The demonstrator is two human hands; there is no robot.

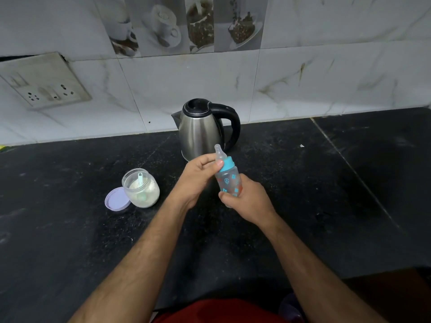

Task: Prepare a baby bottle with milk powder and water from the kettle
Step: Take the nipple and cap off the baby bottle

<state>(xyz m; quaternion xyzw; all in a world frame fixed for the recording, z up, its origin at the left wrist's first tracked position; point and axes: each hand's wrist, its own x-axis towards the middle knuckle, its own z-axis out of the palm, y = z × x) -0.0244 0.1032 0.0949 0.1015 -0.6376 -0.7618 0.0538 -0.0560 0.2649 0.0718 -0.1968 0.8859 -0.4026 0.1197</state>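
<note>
A clear baby bottle (pixel 229 180) with a blue collar (pixel 228 164) and a clear teat (pixel 219 152) is held tilted above the black counter. My right hand (pixel 247 200) grips its lower body. My left hand (pixel 199 176) pinches the collar and teat base with thumb and fingers. Behind the bottle stands a steel kettle (pixel 200 129) with a black lid and handle, lid closed. To the left sits an open clear jar (pixel 141 187) of white milk powder with a pale scoop (pixel 140 179) inside.
The jar's lilac lid (pixel 116 198) lies against the jar's left side. The black stone counter (pixel 314 183) runs to a tiled wall behind, with a socket plate (pixel 46 81) at the left. The counter's front edge is near my body at the bottom.
</note>
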